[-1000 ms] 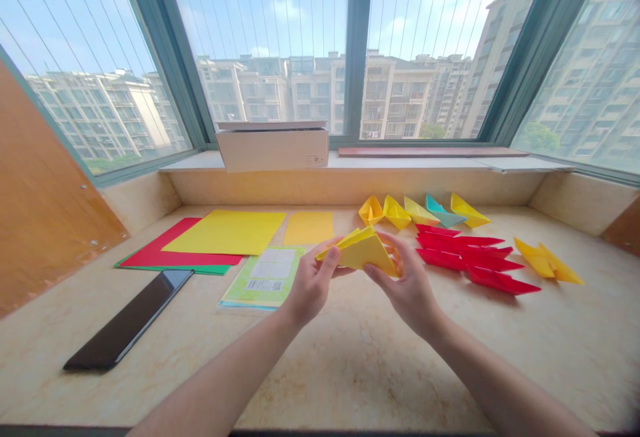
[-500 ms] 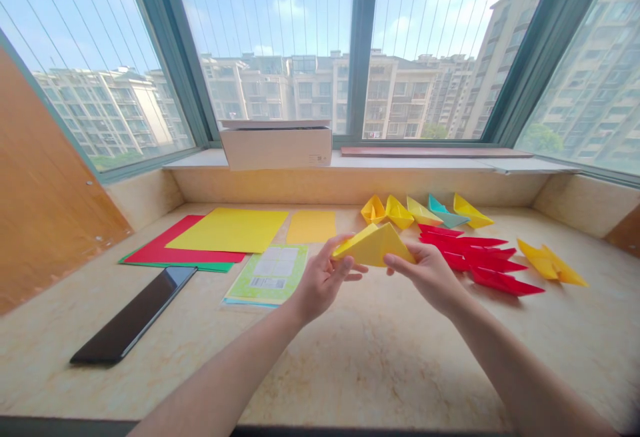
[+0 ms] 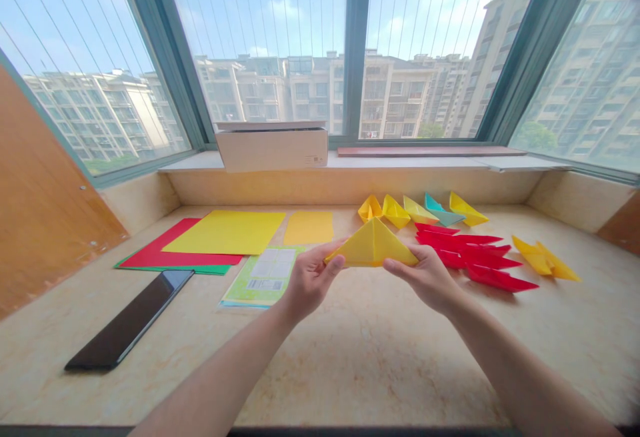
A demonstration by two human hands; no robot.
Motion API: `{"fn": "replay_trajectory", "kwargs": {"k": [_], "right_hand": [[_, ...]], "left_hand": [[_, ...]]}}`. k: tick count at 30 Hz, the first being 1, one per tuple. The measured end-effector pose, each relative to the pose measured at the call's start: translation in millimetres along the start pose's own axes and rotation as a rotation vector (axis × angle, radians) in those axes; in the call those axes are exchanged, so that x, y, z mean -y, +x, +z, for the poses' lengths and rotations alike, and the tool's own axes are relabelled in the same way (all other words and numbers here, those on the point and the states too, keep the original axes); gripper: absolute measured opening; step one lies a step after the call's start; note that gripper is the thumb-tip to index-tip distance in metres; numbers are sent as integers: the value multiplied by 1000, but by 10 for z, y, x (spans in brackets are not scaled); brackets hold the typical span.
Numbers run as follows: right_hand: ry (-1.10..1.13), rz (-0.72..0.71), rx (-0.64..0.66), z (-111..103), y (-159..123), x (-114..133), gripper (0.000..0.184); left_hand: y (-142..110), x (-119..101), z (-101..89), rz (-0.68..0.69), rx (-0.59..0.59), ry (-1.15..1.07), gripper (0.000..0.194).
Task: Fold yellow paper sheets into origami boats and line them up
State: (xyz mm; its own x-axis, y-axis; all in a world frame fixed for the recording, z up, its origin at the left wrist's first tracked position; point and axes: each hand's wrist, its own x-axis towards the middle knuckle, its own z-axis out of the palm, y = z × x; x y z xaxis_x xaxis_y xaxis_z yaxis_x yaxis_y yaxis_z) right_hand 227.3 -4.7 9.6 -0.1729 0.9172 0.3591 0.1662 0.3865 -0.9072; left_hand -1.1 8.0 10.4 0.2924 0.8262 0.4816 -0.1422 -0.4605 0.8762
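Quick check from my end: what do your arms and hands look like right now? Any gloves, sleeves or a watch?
No gloves: the left hand and right hand are bare, with no ring that I can make out. The left forearm and right forearm show no sleeve in view, and neither wrist has a watch or bracelet.

I'm reaching both bare forearms [image 3: 215, 377] forward and inward, holding my left hand [image 3: 313, 280] and right hand [image 3: 425, 278] level, just apart, each pinching between thumb and fingers, palms turned toward each other.
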Motion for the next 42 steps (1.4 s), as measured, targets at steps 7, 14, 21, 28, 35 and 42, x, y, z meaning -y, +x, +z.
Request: {"fn": "replay_trajectory", "kwargs": {"k": [7,14,21,28,35,42], "right_hand": [[30,-26,-8,12,-11,-50,27],[160,0,-57,98,-11,-117,30],[163,-10,-140,170,-11,-101,57],[136,-8,-104,197,0,-67,65],[-7,-57,-105,159,-20,-57,32],[147,11,-139,221,-27,-101,28]], "left_hand": [[-5,-57,-13,20,37,111,31],[-19,-61,74,-51,-45,-18,34],[-28,13,87,-59,-64,-68,41],[-6,28,105,-44,-85,-106,49],[-25,98,38,-34,-45,-24,48],[-33,102,30,-27,-51,-23,42]]}}
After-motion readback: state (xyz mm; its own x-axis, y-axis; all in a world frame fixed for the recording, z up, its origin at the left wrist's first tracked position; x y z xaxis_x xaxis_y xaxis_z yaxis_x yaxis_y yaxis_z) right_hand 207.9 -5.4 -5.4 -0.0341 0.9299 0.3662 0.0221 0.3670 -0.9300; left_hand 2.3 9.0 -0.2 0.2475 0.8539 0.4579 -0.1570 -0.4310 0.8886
